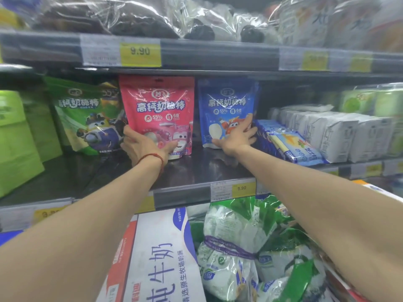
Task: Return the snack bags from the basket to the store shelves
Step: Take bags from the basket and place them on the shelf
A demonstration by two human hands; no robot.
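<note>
Fingers (128,132) of my left hand (145,147) curl round the lower left edge of the pink snack pouch (158,105), with the thumb laid across its front near the bottom, so I am gripping it. My right hand (237,137) lies flat, its fingers (248,123) spread and straight against the lower front of the blue snack pouch (226,101), the thumb pointing left along its base.

Both pouches stand upright on the dark middle shelf (196,168), side by side with a narrow gap between them, their tops just under the shelf above. Below that shelf, between my forearms, lies a big white milk case (157,258) with blue lettering and a red edge. Just beside it on the right is a bundle of bagged milk (235,232) in clear green-and-white wrap. On the shelf left of the pink pouch stands a green snack pouch (85,114), tilted a little. Right of the blue one lie flat blue packs (294,149), touching my right fingers or nearly so; I cannot tell which. A yellow price tag (243,188) reading 9.90 sits on the shelf's front lip. A red string bracelet (152,156) circles my left wrist.
</note>
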